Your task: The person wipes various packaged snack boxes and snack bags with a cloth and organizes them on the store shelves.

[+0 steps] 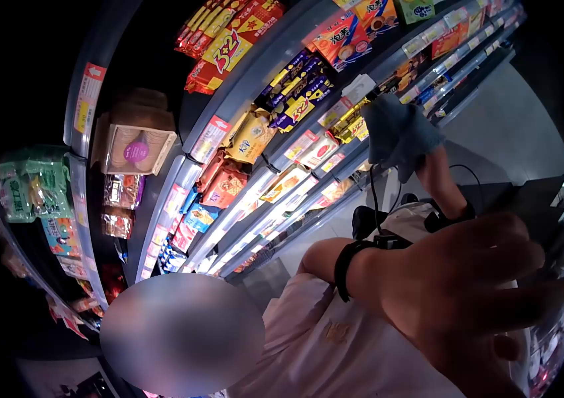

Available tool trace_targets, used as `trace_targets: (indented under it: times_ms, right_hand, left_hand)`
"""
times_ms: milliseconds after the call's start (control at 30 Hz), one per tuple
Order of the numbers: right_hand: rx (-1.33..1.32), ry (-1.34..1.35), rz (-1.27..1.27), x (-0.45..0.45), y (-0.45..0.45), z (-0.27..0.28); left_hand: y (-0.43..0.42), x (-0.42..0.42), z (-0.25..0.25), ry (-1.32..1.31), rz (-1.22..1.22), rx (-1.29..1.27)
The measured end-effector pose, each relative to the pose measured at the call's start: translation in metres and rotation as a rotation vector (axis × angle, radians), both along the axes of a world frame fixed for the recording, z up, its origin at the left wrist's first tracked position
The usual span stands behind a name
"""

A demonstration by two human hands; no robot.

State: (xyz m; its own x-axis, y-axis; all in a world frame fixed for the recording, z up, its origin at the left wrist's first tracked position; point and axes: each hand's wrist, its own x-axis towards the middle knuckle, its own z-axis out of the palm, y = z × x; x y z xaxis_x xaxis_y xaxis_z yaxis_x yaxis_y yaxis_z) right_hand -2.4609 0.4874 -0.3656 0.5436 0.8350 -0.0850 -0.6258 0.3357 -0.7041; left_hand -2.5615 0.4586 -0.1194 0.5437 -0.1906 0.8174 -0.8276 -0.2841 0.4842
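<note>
My left hand [454, 298] is close to the camera, back of the hand showing. Its fingers are spread and appear to hold nothing. A black band [345, 268] circles the wrist, and a thin dark cable rises from it. Farther out, my right hand [433, 169] grips a grey-blue cloth [401, 132], which covers most of its fingers. The cloth is beside the shelf edge, overlapping yellow biscuit packs [351, 123] in view; whether it touches them I cannot tell. Another black band [464, 213] is on this wrist.
Tilted store shelves hold red biscuit packs [232, 50], purple packs [302, 93], a tan packet [252, 134], a brown box [139, 142] and green bags [33, 186]. Price strips [210, 139] line the edges. Grey floor [494, 126] shows right. A blurred oval covers the lower left.
</note>
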Motion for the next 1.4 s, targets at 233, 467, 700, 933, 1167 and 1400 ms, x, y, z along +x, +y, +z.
trace_targets:
  times_ms: [233, 467, 700, 933, 1167, 1400]
  right_hand:
    - [0.074, -0.077, 0.256, 0.024, 0.015, -0.022]
    - [-0.031, -0.174, 0.004, 0.032, 0.011, -0.003]
    - [0.108, 0.092, -0.025, 0.041, 0.01, 0.029]
    - [0.252, 0.107, -0.007, 0.068, 0.002, 0.053]
    - [0.276, 0.208, -0.035, 0.071, -0.002, 0.057]
    - [0.222, 0.303, -0.062, 0.061, 0.007, 0.035]
  left_hand:
    - [0.009, 0.021, -0.001, -0.08, 0.181, -0.019]
    - [0.003, 0.044, -0.005, -0.155, 0.288, -0.065]
    - [0.046, 0.035, -0.02, 0.11, 0.168, 0.09]
    - [0.203, 0.0, -0.086, 0.224, 1.305, 0.137]
    - [0.253, -0.022, -0.124, 0.199, 1.356, 0.65]
    - [0.28, -0.015, -0.164, 0.489, 1.436, 0.898]
